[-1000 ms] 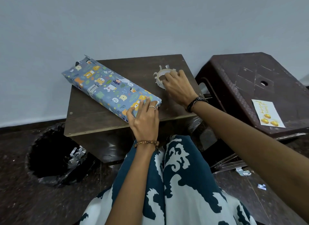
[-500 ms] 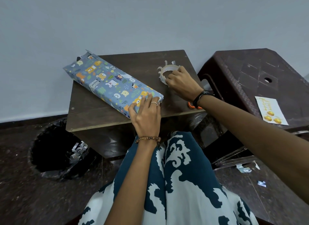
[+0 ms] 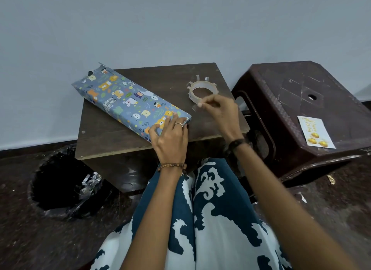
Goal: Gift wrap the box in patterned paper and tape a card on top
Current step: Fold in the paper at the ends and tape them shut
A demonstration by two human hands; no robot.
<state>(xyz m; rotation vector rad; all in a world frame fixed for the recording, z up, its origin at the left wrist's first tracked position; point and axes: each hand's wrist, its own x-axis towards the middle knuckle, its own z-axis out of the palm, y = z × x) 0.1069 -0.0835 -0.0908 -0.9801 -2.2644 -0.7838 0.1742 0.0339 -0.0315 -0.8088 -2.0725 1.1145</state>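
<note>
Bare arms, brown bead bracelet [image 3: 172, 166] on left wrist, silver ring [image 3: 178, 124] on left hand [image 3: 170, 139], black band [image 3: 236, 144] on right wrist, dark blue garment with white pattern [image 3: 200, 219]

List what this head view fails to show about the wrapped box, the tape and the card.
- Near end of the wrapped box: covered by the left hand, so the fold there cannot be judged.
- Strip pinched by the right hand: clear and blurred; its length is unclear.
- Tape roll: how much is left is unclear.
- Card on the plastic stool: gold lettering too small to read surely.
- Bin: contents lost in shadow.
</note>
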